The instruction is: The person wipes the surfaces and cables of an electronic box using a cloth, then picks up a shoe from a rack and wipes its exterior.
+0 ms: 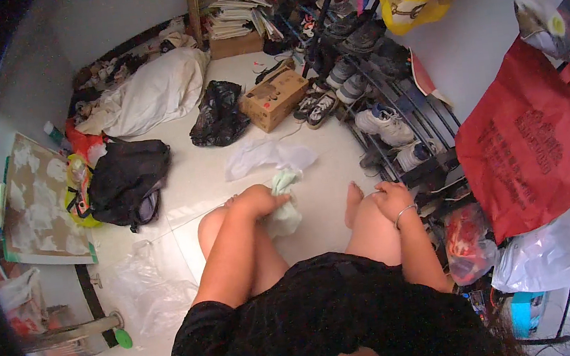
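Note:
My left hand is closed on a crumpled pale green cloth, which hangs down between my knees; it could also be a thin bag. My left forearm lies across my left knee. On my right knee rests my right hand, palm down with fingers loosely apart and nothing in it, a bracelet round its wrist. Just beyond the green cloth, a thin white plastic bag lies flattened on the pale floor.
Ahead are a cardboard box, a black plastic bag and sneakers. A shoe rack stands close on the right, near a red bag. Leftward lie a black backpack and a clear plastic bag.

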A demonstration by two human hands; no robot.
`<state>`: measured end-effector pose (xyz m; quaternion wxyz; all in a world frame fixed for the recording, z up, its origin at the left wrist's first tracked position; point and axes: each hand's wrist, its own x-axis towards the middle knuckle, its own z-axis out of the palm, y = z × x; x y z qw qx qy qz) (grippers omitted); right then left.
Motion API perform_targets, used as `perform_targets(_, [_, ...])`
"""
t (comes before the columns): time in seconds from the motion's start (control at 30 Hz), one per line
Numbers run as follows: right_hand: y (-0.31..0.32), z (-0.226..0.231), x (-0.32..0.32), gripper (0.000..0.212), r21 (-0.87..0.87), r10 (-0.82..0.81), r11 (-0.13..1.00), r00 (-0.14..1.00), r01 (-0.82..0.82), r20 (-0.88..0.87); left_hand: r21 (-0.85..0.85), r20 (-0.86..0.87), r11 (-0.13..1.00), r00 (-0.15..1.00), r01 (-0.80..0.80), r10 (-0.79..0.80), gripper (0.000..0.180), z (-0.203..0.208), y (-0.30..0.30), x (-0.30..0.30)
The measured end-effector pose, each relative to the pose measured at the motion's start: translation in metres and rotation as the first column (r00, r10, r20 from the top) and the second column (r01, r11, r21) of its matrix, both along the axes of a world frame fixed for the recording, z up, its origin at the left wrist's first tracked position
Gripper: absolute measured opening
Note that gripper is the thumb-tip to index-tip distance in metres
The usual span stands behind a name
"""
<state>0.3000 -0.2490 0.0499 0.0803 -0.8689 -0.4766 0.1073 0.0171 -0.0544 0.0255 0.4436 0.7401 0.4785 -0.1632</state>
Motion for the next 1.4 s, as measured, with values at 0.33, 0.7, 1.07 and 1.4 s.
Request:
perform_targets(0.33, [-0.002,-0.003,0.003,0.031,0.003,0.036,0.999,0.997,-0.036,0.067,-0.005,-0.016,1.000,1.000,0.015,-0.015,0.065,-0.009,0.000,0.006])
perform_targets(0.7, [-0.004,-0.003,0.008,0.030,0.016,0.052,0.998,0.996,-0.053,0.071,0.059,-0.074,0.997,0.996,0.044,-0.040,0.064,-0.017,-0.002,0.019])
perform_targets(1.07, [-0.012,-0.008,0.020,0.034,-0.014,0.071,0.997,0.995,-0.070,0.075,0.066,-0.097,0.995,0.993,0.079,-0.072,0.062,-0.020,-0.001,0.024])
perform_targets(1.4, [-0.019,-0.011,0.026,0.034,0.000,0.029,1.000,0.998,-0.029,0.047,0.057,-0.106,0.991,0.988,0.122,-0.116,0.062,-0.021,-0.001,0.027])
